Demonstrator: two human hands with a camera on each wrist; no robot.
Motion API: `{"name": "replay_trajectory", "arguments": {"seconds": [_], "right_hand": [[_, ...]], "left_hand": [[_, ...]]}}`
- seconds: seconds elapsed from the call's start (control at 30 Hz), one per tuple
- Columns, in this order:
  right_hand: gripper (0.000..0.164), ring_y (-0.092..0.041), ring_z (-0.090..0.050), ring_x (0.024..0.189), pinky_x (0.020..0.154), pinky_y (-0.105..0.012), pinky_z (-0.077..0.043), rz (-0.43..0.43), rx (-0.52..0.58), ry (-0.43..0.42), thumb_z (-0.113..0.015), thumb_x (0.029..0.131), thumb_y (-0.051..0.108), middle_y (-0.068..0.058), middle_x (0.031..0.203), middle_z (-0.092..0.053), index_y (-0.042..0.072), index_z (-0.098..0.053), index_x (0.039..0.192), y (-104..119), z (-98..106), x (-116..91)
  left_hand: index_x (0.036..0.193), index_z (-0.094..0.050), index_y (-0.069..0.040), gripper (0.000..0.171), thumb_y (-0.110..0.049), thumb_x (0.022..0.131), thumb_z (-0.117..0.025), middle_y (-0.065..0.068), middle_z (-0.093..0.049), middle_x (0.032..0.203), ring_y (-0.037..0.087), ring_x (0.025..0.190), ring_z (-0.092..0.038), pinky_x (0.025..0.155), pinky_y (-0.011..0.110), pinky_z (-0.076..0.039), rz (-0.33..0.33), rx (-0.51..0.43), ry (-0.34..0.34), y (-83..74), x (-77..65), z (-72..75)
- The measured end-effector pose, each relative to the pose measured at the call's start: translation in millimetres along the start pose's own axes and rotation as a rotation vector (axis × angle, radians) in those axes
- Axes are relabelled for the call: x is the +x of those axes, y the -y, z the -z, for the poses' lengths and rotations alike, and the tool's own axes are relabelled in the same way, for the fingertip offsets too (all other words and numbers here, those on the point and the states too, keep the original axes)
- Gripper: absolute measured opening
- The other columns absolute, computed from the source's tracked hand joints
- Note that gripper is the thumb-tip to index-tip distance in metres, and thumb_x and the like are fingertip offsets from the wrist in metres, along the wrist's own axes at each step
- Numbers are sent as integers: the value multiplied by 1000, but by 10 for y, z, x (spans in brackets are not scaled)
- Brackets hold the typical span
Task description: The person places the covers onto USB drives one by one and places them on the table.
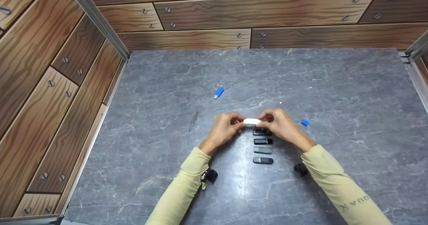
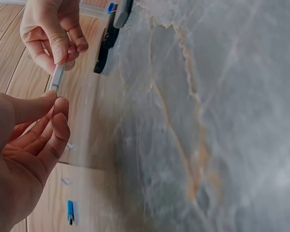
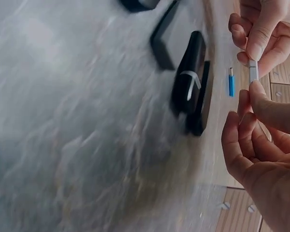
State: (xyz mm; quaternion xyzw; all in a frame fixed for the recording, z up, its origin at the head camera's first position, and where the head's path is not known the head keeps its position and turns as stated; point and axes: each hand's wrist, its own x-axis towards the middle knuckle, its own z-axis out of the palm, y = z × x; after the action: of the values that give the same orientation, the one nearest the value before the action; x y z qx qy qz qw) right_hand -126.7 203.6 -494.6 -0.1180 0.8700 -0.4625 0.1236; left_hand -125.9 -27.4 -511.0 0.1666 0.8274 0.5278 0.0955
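Between both hands is a small white USB stick (image 1: 251,121), held level just above the grey table. My left hand (image 1: 224,127) pinches its left end between thumb and fingers. The other end is pinched by my right hand (image 1: 278,124). In the left wrist view the stick (image 2: 58,77) shows as a narrow pale bar spanning the two thumbs; its ends are hidden by fingertips. Below the hands, a column of several dark USB sticks lies on the table, including a black one (image 1: 263,141) and a grey one (image 1: 262,150). The topmost dark stick (image 1: 260,132) is close to the right fingers.
A blue USB stick (image 1: 219,93) with its metal plug showing lies farther back on the left. To the right of the hands is a small blue cap (image 1: 305,122). Wood-patterned walls (image 1: 207,14) border the marbled grey table (image 1: 150,118) at the back and left.
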Motion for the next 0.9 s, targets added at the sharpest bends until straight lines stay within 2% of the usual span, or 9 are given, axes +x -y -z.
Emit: {"name": "replay_trajectory", "arguments": {"seconds": [0.1, 0.17, 0.33, 0.4, 0.6, 0.9], "right_hand": [[19, -16, -72, 86, 74, -15, -57, -15, -2, -2, -79, 91, 4, -22, 101, -78, -4, -75, 108, -50, 44, -19], [20, -14, -71, 85, 75, -15, -56, -23, -10, -4, -80, 91, 6, -22, 101, -79, -4, -75, 108, -78, 71, -27], [22, -8, -70, 82, 71, -15, -55, -39, -16, -19, -82, 90, 8, -22, 99, -79, -4, -76, 108, -149, 118, -48], [23, -7, -69, 80, 68, -16, -55, -45, -15, -26, -82, 90, 8, -22, 99, -79, -4, -77, 109, -177, 132, -55], [23, -9, -65, 76, 64, -18, -52, -40, -61, -36, -82, 90, 9, -20, 96, -79, -2, -77, 110, -234, 139, -64], [23, -10, -59, 74, 65, -19, -46, -14, -159, -83, -84, 89, 13, -15, 91, -78, 2, -79, 108, -266, 125, -78]], "left_hand": [[112, -79, -2, 18, -8, 95, -77, 15, -80, 92, 4, 63, -61, 54, 15, -49, -7, 58, 27, -19, 39, -35], [111, -79, -5, 17, -9, 95, -77, 12, -81, 95, 3, 68, -64, 60, 15, -52, -18, 114, 36, -29, 66, -56], [110, -80, -8, 16, -13, 95, -78, 8, -82, 101, 11, 84, -73, 77, 18, -57, -61, 227, 56, -48, 139, -110], [109, -79, -7, 16, -13, 95, -78, 8, -82, 100, 14, 85, -73, 77, 18, -57, -70, 247, 66, -53, 168, -135], [109, -79, -7, 15, -12, 95, -78, 8, -81, 98, 8, 80, -66, 74, 15, -53, -74, 289, 86, -40, 225, -183], [110, -80, -16, 17, -23, 95, -80, -1, -78, 100, 10, 88, -69, 78, 20, -54, -63, 430, 70, -32, 255, -219]]}}
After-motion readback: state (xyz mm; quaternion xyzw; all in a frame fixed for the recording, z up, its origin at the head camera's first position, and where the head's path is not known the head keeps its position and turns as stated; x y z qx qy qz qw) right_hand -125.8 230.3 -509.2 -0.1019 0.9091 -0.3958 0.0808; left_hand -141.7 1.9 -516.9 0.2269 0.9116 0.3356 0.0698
